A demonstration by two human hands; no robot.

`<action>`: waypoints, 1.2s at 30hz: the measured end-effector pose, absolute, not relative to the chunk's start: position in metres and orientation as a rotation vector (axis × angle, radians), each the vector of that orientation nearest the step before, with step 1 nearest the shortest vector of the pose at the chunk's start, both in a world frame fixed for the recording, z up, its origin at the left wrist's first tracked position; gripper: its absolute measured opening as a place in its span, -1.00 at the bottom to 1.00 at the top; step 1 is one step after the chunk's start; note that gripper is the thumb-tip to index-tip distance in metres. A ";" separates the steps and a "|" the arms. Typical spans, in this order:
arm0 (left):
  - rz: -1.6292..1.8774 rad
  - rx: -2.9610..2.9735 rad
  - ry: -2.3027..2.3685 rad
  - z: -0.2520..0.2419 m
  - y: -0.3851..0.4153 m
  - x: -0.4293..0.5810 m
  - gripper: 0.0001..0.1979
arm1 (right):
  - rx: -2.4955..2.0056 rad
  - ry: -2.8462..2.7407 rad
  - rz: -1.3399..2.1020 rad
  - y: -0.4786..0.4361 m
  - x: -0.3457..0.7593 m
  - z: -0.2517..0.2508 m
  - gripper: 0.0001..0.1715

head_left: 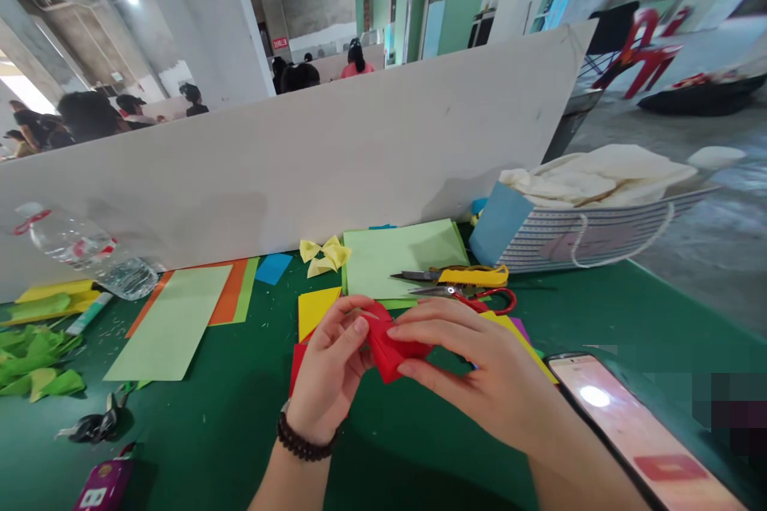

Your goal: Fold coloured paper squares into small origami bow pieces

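Note:
A folded piece of red paper point(388, 347) is held above the green table point(228, 423) by both hands. My left hand point(328, 379), with a dark bead bracelet at the wrist, pinches its left side with thumb and fingers closed. My right hand point(479, 371) grips its right side, fingers wrapped over and under the fold. More red paper point(297, 363) and a yellow square point(316, 310) lie just under the hands.
Scissors with yellow handles point(461, 276) and red handles point(482, 299) lie on a light green sheet point(395, 255). A yellow paper bow point(323, 254), a water bottle point(89, 251), coloured sheets point(180, 319), a phone point(635, 427), a paper bag point(575, 231) and a white divider board point(300, 160) surround them. People sit beyond the board.

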State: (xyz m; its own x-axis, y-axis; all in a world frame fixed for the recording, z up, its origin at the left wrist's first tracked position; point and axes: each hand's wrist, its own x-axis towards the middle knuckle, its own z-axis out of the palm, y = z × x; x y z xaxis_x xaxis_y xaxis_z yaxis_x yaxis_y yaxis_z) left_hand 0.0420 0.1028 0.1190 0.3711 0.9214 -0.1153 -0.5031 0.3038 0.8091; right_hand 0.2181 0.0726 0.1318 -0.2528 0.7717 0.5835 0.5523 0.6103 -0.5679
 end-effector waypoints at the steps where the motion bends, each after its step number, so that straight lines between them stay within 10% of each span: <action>1: 1.034 0.765 0.644 0.119 0.103 0.042 -0.75 | -1.059 -1.934 0.337 0.073 0.219 0.132 -0.80; 26: 1.004 0.702 0.694 0.117 0.108 0.042 -0.61 | -1.029 -1.986 0.538 0.077 0.224 0.125 -0.69; 36: 1.747 0.745 0.654 0.140 0.114 -0.026 -0.79 | -1.513 -1.922 0.470 0.149 0.226 0.038 -0.68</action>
